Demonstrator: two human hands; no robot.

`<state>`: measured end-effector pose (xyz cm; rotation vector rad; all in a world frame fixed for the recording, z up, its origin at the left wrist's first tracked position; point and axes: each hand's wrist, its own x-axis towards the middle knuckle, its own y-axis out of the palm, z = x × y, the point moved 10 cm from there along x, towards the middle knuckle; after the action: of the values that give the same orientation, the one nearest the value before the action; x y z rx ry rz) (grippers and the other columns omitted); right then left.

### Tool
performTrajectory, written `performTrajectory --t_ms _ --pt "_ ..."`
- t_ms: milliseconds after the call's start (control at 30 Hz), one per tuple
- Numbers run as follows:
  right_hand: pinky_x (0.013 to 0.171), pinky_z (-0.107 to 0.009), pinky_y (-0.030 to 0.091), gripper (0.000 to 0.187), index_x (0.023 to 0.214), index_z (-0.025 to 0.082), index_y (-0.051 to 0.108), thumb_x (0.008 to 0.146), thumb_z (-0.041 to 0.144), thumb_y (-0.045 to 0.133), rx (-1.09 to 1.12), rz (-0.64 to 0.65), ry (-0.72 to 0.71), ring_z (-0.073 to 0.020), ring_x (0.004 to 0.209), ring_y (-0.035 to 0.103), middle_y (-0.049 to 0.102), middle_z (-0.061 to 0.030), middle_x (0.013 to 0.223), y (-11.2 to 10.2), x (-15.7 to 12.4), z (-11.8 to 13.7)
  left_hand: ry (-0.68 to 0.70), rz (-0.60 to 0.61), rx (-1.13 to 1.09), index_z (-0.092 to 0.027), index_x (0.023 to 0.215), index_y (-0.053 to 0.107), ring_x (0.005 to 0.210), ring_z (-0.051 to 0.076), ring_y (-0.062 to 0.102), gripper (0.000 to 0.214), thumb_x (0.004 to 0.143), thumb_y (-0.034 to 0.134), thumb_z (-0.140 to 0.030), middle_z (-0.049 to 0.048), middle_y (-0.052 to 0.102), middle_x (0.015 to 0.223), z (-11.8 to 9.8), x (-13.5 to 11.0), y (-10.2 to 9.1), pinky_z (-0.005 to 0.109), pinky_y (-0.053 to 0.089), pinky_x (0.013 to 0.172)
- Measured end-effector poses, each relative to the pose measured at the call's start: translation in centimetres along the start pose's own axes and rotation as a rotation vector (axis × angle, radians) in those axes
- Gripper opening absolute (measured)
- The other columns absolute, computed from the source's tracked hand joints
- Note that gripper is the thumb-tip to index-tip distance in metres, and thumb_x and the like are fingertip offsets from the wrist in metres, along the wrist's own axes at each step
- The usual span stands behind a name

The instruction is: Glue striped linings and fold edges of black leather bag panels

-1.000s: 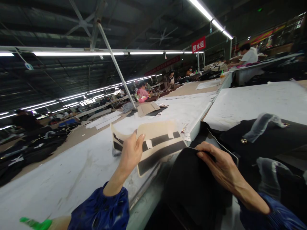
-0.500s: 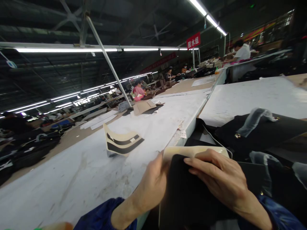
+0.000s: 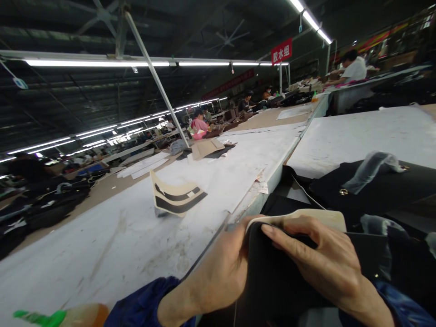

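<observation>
A black sheet-like panel (image 3: 269,272) with a pale cream layer (image 3: 329,219) along its far edge is in front of me. My left hand (image 3: 220,265) is closed around the panel's left corner, its fingertips hidden behind the edge. With the thumb on the black face and the other fingers over the cream layer, my right hand (image 3: 327,261) pinches the top edge close to that corner. On the white table to the left stands a curved cream piece (image 3: 179,210) bearing two black strips.
Black bag pieces (image 3: 327,186) with plastic-wrapped handles (image 3: 373,170) lie at right. A glue-coloured bottle with a green nozzle (image 3: 81,315) is at lower left. The white tabletop (image 3: 112,240) has a raised edge; a slanted metal post (image 3: 156,79) rises behind it. Several people sit farther off.
My view has shifted slightly, bringing the green-nozzled bottle further into sight. The panel's top edge bends more at the left corner, and my right thumb presses closer to that edge.
</observation>
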<state>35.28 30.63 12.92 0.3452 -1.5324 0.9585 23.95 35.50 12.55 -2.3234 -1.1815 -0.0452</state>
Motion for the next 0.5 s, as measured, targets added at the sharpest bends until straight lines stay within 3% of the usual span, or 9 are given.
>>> performTrajectory --t_ms 500 --pt "0.06 -0.02 0.056 0.052 0.138 0.043 0.054 0.095 0.013 0.054 -0.009 -0.015 0.0 -0.0109 0.064 0.066 0.068 0.0028 0.08 -0.3 0.54 0.48 0.009 0.049 0.014 -0.025 0.141 0.046 0.133 0.02 0.052 0.043 0.099 0.046 -0.019 0.0038 0.058 0.141 -0.41 -0.4 0.56 0.029 0.045 0.109"
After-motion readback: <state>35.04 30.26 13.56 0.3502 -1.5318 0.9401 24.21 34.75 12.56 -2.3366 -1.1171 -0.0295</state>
